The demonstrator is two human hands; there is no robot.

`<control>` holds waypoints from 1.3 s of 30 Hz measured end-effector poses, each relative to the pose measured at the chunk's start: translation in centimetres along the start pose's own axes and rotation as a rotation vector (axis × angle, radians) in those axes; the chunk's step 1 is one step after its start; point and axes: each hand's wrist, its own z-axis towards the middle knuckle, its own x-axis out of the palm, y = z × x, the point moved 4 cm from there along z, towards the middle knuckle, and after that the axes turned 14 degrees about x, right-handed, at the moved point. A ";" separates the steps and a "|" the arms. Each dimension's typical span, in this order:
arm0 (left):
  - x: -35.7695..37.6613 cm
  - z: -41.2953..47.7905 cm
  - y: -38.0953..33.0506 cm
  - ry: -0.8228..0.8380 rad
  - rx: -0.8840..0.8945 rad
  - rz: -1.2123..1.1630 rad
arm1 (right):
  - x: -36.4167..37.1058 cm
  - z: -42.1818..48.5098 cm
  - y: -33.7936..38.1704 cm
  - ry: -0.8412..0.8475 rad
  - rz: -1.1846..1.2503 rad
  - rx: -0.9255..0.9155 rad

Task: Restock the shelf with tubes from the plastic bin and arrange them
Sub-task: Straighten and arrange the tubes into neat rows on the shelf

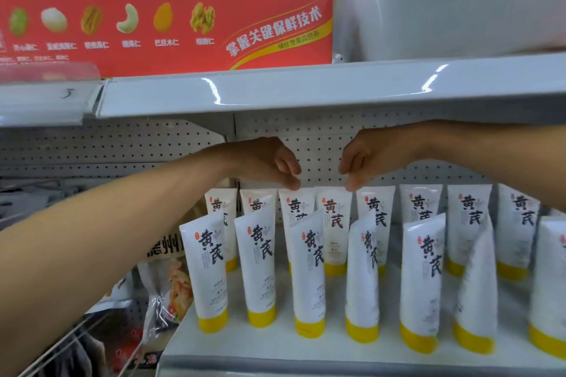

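White tubes with yellow caps and black lettering stand cap-down in two rows on the white shelf (275,349). The front row (260,269) has several tubes, some leaning or turned sideways. My left hand (269,164) reaches in from the left and pinches the top edge of the third back-row tube (298,208). My right hand (364,159) comes in from the right, its fingertips pinched at the top right corner of the fourth back-row tube (333,214). The two hands are a short gap apart. No plastic bin with tubes is in view.
The upper shelf's front edge (306,92) hangs just above my hands. On it stand a red and yellow nut box (171,24) and a white plastic container (444,3). Snack bags (165,291) hang left of the tubes. A pegboard wall (321,144) backs the shelf.
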 end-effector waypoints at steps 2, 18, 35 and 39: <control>0.2 1.3 -1.5 0.028 0.018 0.010 | 0.3 -0.3 -1.1 0.031 -0.061 0.024; 3.7 6.4 -4.7 0.113 0.055 0.138 | 2.9 0.7 -3.3 0.019 -0.112 -0.018; 4.0 6.3 -4.7 0.145 0.039 0.120 | 2.4 0.0 -3.9 0.038 -0.104 -0.003; 3.2 6.8 -5.6 0.063 0.074 0.016 | 0.1 -0.9 -5.5 0.023 -0.036 0.032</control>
